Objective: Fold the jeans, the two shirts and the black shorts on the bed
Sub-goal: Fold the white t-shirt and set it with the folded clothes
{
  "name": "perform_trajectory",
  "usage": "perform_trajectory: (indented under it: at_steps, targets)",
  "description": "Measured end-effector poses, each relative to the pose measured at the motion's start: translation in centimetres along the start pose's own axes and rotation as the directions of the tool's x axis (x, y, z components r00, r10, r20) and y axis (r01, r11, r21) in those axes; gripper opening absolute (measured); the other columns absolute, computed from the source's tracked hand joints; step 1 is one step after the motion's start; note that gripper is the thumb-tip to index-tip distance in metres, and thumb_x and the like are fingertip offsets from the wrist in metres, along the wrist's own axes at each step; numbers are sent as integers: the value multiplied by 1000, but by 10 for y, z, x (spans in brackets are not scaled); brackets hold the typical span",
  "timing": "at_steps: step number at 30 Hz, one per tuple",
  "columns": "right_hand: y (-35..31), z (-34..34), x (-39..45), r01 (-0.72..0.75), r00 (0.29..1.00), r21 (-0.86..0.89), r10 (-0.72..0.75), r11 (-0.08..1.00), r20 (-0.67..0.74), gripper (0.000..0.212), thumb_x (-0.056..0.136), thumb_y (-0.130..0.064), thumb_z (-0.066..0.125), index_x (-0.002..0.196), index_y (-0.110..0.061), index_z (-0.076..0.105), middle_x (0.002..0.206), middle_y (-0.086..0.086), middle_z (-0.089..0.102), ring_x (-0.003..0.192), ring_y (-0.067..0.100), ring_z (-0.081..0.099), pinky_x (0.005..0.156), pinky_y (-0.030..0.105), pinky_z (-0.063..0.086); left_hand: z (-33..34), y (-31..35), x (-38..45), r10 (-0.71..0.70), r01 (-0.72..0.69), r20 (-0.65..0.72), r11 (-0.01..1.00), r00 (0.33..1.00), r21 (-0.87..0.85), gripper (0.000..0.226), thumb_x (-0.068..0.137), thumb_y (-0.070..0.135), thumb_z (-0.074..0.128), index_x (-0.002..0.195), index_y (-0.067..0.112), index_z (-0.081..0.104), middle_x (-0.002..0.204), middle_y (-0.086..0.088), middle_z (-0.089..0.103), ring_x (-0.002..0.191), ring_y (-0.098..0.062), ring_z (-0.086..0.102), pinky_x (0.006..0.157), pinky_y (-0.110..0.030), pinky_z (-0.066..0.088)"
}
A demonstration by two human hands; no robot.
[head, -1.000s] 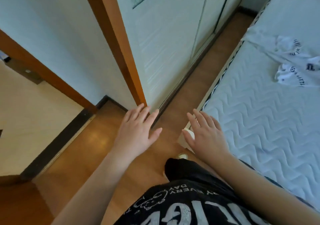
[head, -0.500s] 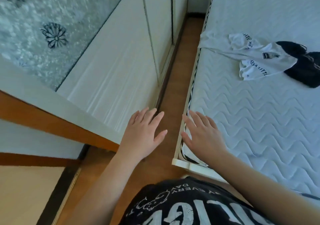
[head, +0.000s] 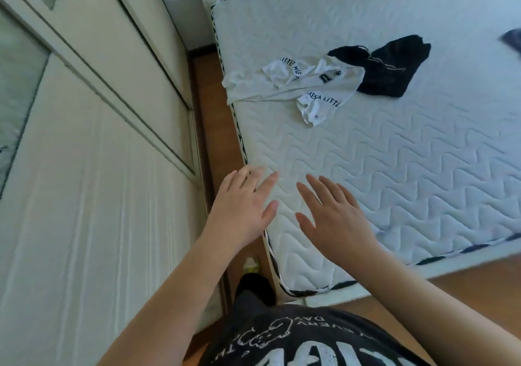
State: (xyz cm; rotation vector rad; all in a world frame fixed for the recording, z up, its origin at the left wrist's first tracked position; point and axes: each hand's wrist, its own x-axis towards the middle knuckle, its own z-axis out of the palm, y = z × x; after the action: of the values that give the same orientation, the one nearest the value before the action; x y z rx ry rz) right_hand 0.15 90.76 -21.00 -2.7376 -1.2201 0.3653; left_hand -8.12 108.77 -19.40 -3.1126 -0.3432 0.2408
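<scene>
A crumpled white shirt (head: 293, 86) with dark lettering lies on the white quilted mattress (head: 394, 168) near its left edge. A bunched black garment (head: 386, 67) lies against the shirt's right side. A dark piece of cloth (head: 511, 39) shows at the right frame edge; I cannot tell what it is. My left hand (head: 242, 205) is held flat with straight fingers over the mattress's near left edge. My right hand (head: 335, 222) is spread flat over the mattress beside it. Both hold nothing and are well short of the clothes.
A white wardrobe with sliding doors (head: 84, 196) fills the left side. A narrow strip of wooden floor (head: 214, 140) runs between it and the bed. The bed's near corner (head: 298, 289) is just in front of my body.
The view has swung right and onto the bed, bringing the black garment fully in sight. Both hands now hover over the mattress corner instead of the floor gap, still flat.
</scene>
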Motion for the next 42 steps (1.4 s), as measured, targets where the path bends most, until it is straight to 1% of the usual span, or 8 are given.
perform_trajectory:
  at_steps: [5,10,15,19,29,33,38,42]
  targets:
    - [6,-1,29,-192,981,58,193,980,-26,60,102,-50,24,156,-27,11,165,-2,4,152,20,3,120,36,-3,1,-29,73,174,-174,12,985,985,-1,70,93,57,8,155,29,23,159,-2,29,149,-23,18,120,-39,13]
    - [-5,2,55,-402,910,128,411,907,-57,71,92,-56,7,154,-25,23,163,-1,18,150,20,14,120,35,5,6,-47,134,379,-382,71,924,923,24,66,96,58,14,155,29,22,161,0,24,150,-23,14,120,-39,11]
    - [-26,10,70,-544,830,154,555,825,-43,69,93,-52,15,153,-22,29,161,1,25,149,23,21,119,38,12,13,-54,162,543,-548,100,835,834,40,74,90,58,9,153,27,30,158,-2,32,149,-25,20,118,-41,15]
    - [-32,14,69,-607,780,159,622,779,-74,61,96,-47,29,150,-19,37,158,3,32,146,26,28,117,41,18,12,-50,170,577,-583,105,812,810,38,75,89,58,9,153,27,32,158,-4,32,149,-26,19,118,-40,8]
    - [-28,19,53,-611,773,142,626,779,-106,58,98,-44,39,150,-19,36,158,5,31,146,27,28,117,41,16,16,-49,148,577,-580,61,811,814,73,60,93,52,30,142,23,52,143,-9,52,137,-32,43,111,-47,35]
    - [-31,22,57,-597,783,146,613,788,-103,58,96,-44,33,149,-19,39,157,5,34,145,27,30,117,43,22,9,-52,148,573,-579,87,812,815,75,67,93,58,21,149,27,39,154,-5,39,146,-28,27,118,-44,20]
    - [-36,20,84,-589,791,157,605,793,-90,63,95,-46,23,152,-21,30,161,3,24,149,24,20,119,40,12,9,-73,178,548,-565,184,824,816,50,82,83,69,-2,157,33,8,165,1,6,152,-20,-5,120,-39,-3]
    - [-34,19,124,-613,762,164,633,773,-136,58,92,-43,32,144,-20,46,152,3,42,140,25,40,115,38,24,13,-91,230,592,-603,196,798,782,-7,90,77,69,-10,157,32,5,165,5,1,151,-15,-10,121,-37,-4]
